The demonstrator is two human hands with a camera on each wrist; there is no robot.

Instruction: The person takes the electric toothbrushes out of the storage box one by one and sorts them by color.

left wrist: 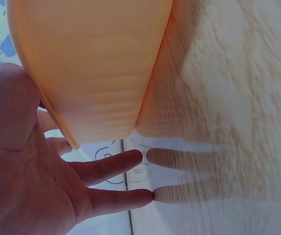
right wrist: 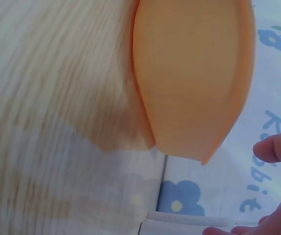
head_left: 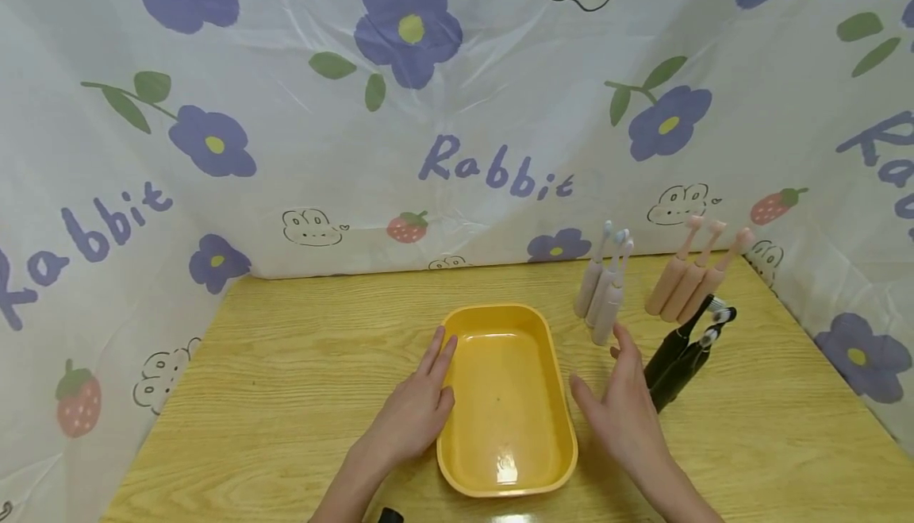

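A yellow tray (head_left: 500, 490) sits on the wooden table. My left hand (head_left: 412, 416) touches its left rim with fairly straight fingers; in the left wrist view, two fingers stretch down outside the tray (left wrist: 96, 68). My right hand (head_left: 628, 408) is apart from the tray's right side, thumb spread, holding nothing. Its fingertips are close to the nearest of three upright white electric toothbrushes (head_left: 608, 313); I cannot tell whether they touch. In the right wrist view, that white toothbrush (right wrist: 179, 220) shows along the bottom. Three black electric toothbrushes (head_left: 678, 364) stand just right of the right hand.
Three pink electric toothbrushes (head_left: 685, 285) stand at the back right. A small black object (head_left: 390, 515) shows at the bottom edge, its kind unclear. A flower-printed cloth (head_left: 485, 221) hangs behind and on both sides of the table (head_left: 286, 380).
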